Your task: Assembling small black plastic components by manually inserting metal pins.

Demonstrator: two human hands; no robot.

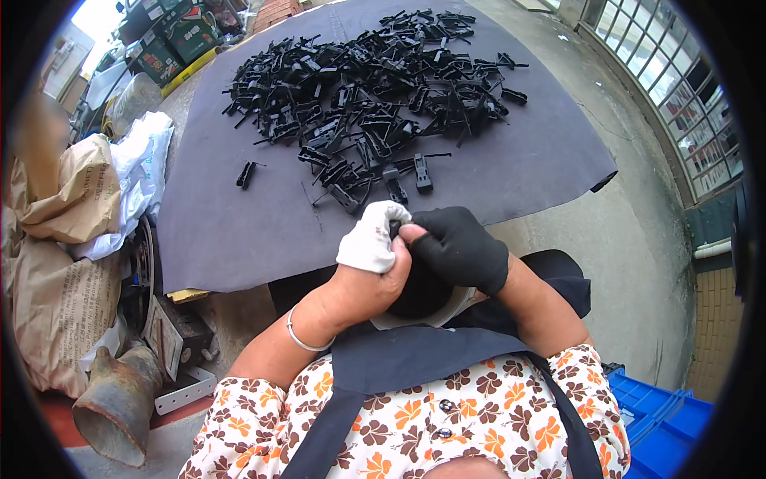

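My left hand (373, 243), in a white glove with the thumb bare, meets my right hand (463, 246), in a black glove with a bare thumb tip, at the table's near edge. Fingers of both are closed around a small black plastic part (395, 229), mostly hidden by them. Just beyond the hands lie more black plastic parts (393, 184) with thin stems. One such part (423, 173) sits to the right of these, and a single one (246, 175) rests apart at the left. Under my hands is a round tub with a pale rim (447, 313), dark inside.
A large heap of black plastic parts (319, 88) covers the far middle of the grey-covered table (215, 223). Brown paper sacks (56, 295) and a rusty metal pipe piece (120, 403) stand at the left. Blue crates (666, 423) are at the lower right, a barred window (678, 88) at the upper right.
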